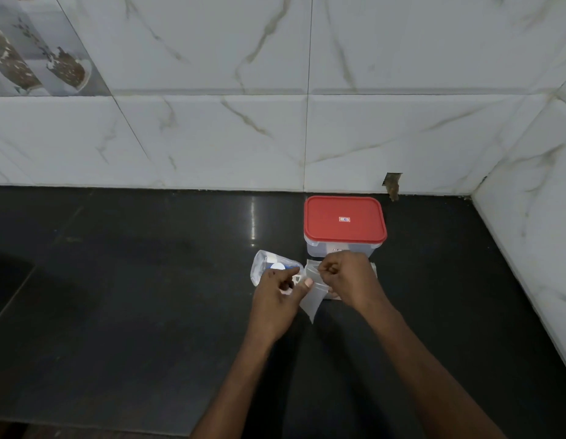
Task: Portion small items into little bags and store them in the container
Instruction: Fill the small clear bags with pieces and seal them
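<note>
Both hands are working one little bag [311, 304], held just above the desk [148, 280] at mid-scene. The right hand [345, 274] pinches its top edge, fingers [330, 269] clenched tight on the film. The left hand [277, 291] has curled fingers, with the thumb clamping the bag's left edge. Gripping it on opposite sides looks like a way to pull the mouth apart for filling. Something small and white may sit in the left palm, but I can't confirm that. The supply pouch [264, 264] is clear plastic with white and blue bits inside. It lies on the desk just left of the hands, probably so a refill is a short reach. What looks like a pack of spare bags [334, 297] lies under the right hand, mostly hidden. The container [316, 248] is just beyond the hands, near the tiled wall [212, 137], with its red lid [344, 218] on. It's likely parked close for drop-off, but the lid has to come off before anything can be stored. My read is that portioning is at an early stage and this bag isn't visibly filled yet. The main risk is the thin film slipping from the pinch.
</note>
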